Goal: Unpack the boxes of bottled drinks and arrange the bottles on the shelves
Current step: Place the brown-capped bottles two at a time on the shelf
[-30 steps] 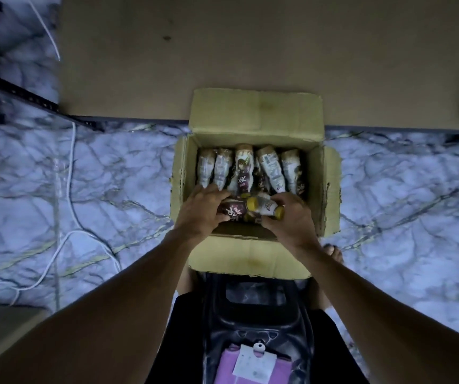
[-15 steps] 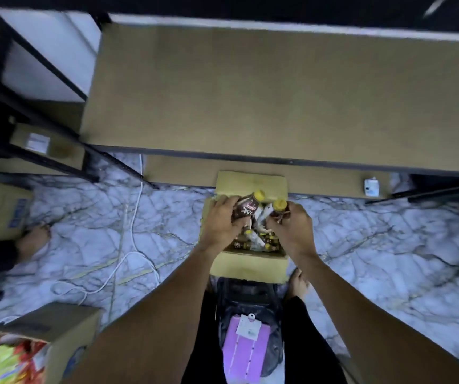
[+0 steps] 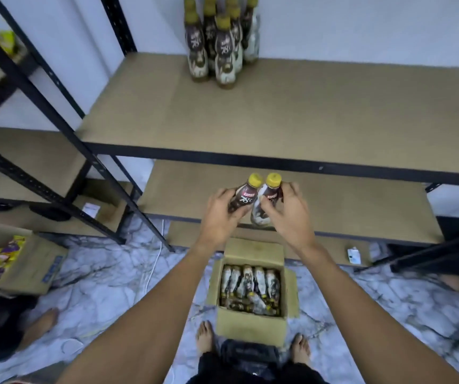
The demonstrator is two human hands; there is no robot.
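The left hand (image 3: 220, 214) gripped a brown bottle (image 3: 243, 196) with a yellow cap, fingers wrapped round its lower body. The right hand (image 3: 289, 214) gripped a second bottle (image 3: 267, 200) of the same kind, thumb on its near side and fingers curled round its far side. The two bottles were held upright and side by side, touching or nearly touching at the shoulders, in the air above the front edge of the lower shelf (image 3: 347, 206) and below the front rail of the upper shelf (image 3: 278, 115).

At the back of the upper shelf, against the white wall, stood a tight cluster of bottles (image 3: 220, 48) of the same kind, all upright.

On the marble floor (image 3: 112, 286) below the hands sat an open cardboard box (image 3: 250, 325), its flaps folded out. More bottles (image 3: 250, 284) lay inside it, a row at the far side and others crosswise at the near side. The person's bare feet (image 3: 206, 336) stood either side of the box's near wall.

To the left, a second cardboard box (image 3: 37, 270) held bright yellow and purple packets. A white cable (image 3: 153, 267) ran across the floor between the two boxes, just beside a black rack post (image 3: 128, 195).
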